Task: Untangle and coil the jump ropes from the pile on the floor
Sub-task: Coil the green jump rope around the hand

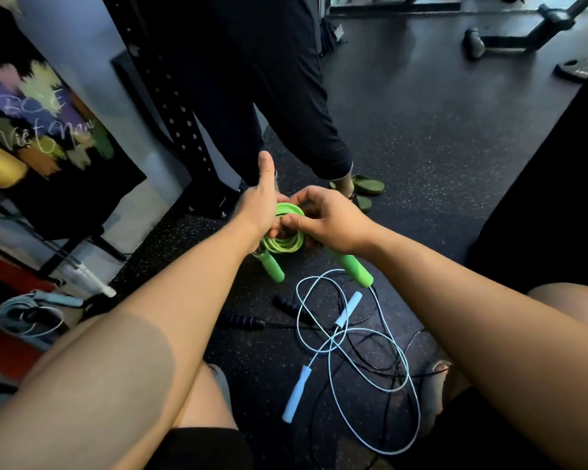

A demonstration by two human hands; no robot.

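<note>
1. Holding the coiled green jump rope (283, 244) above the floor (421, 147), the left hand (260, 205) has its thumb raised and its fingers curled through the coil.
2. Right hand (330, 222): fingers clamped on the coil's upper loops.
3. Green handles (275, 268) hang below the coil.
4. Light blue jump rope (350, 334) and black jump rope (243, 322) lie tangled on the floor, below the hands.

Coiled rope (284, 242) between left hand (258, 205) and right hand (333, 222), tangled ropes (297, 391) on floor (421, 130) nearer; person (286, 96) standing behind
</note>
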